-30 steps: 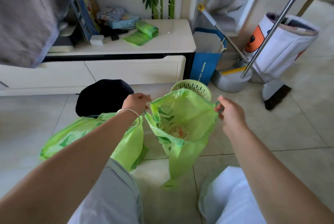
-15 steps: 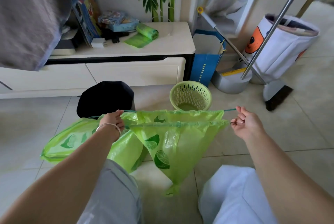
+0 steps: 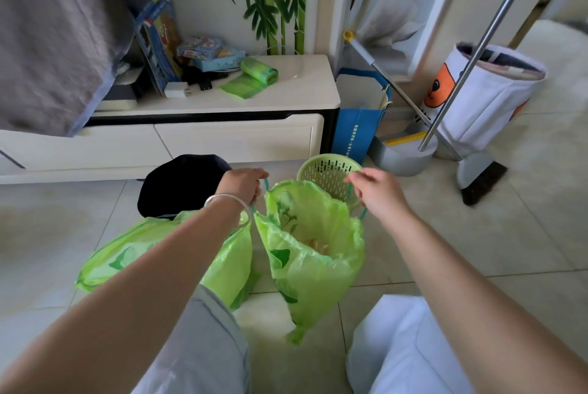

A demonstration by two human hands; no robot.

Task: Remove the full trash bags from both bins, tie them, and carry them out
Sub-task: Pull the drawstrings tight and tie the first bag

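A light green trash bag [image 3: 313, 253] hangs in front of me with its mouth open and some rubbish visible inside. My left hand [image 3: 243, 183] grips its teal drawstring on the left side, and my right hand [image 3: 377, 191] grips the drawstring on the right. A second green trash bag [image 3: 124, 253] lies on the floor tiles to the left, partly under my left forearm. Behind the bags stand a small green perforated bin [image 3: 329, 169] and a dark bin [image 3: 181, 183].
A white low cabinet [image 3: 222, 139] runs along the wall, with a roll of green bags [image 3: 257, 70] on top. A blue paper bag [image 3: 359, 129], a dustpan [image 3: 402, 155], a broom [image 3: 480, 175] and a white fabric bin [image 3: 486, 91] stand at the right. My knees fill the bottom.
My hands have come back toward each other, so the bag's mouth, pulled flat and wide half a second ago, now gapes open again. The bag hangs lower and rounder.
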